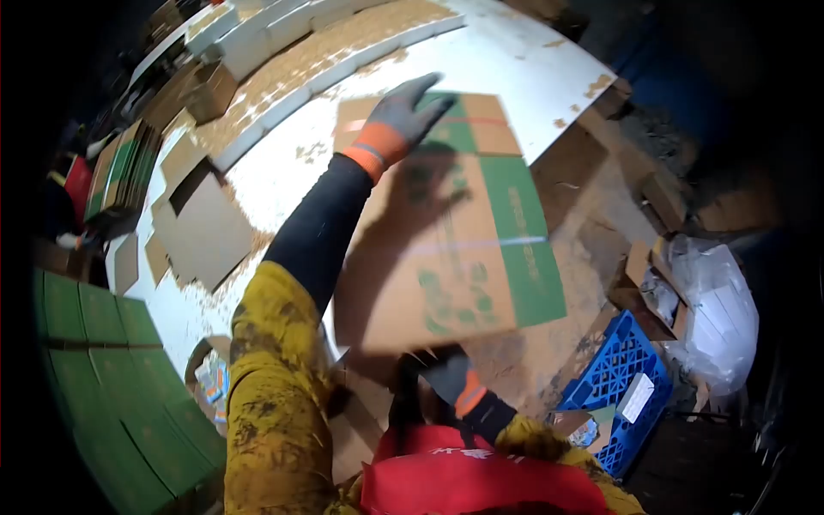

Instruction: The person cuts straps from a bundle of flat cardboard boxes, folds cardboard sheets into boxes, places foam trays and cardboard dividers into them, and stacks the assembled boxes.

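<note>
A bundle of flat brown cardboard cartons [412,283] with green panels and green print lies in front of me, its far part over the white table. One pale strap and one reddish strap cross it. Over its far end is my left hand [405,113], in a grey glove with an orange cuff, thumb and fingers apart; whether it touches the cardboard I cannot tell. My right hand [448,378], gloved alike, is low at the bundle's near edge, its fingertips dark and partly hidden. The left arm's shadow falls across the cardboard.
The white table [524,60] carries brown scraps and an opened-out carton [206,227]. Stacked green boxes [112,369] stand at left. To the right are a blue plastic crate [631,378], a clear plastic bag [717,309] and an open carton [644,287]. Another person's hand [70,240] shows far left.
</note>
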A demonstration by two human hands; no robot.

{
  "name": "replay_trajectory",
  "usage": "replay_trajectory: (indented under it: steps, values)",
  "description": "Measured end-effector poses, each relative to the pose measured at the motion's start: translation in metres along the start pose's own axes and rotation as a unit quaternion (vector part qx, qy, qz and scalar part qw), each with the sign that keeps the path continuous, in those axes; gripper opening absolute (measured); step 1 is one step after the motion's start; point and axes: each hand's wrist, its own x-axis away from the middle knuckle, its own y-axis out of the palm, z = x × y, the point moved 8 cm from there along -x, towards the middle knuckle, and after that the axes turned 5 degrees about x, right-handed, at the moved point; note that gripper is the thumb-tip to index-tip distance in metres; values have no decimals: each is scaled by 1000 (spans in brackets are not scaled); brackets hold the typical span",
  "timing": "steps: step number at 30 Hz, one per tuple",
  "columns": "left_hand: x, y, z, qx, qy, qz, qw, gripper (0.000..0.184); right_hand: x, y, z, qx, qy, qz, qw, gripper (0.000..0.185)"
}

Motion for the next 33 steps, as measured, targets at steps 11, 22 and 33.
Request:
replay_trajectory:
  steps: [11, 22, 33]
  values:
    - [510, -83, 110, 94, -508, 236, 823, 30, -35, -88, 130, 664, 128, -225, 701, 38]
    - [876, 201, 294, 297, -712, 415, 483, 38, -66, -124, 278, 639, 158, -270, 703, 51]
    - [943, 246, 313, 349, -674, 523, 388, 39, -124, 21, 317, 830, -133, -257, 477, 60]
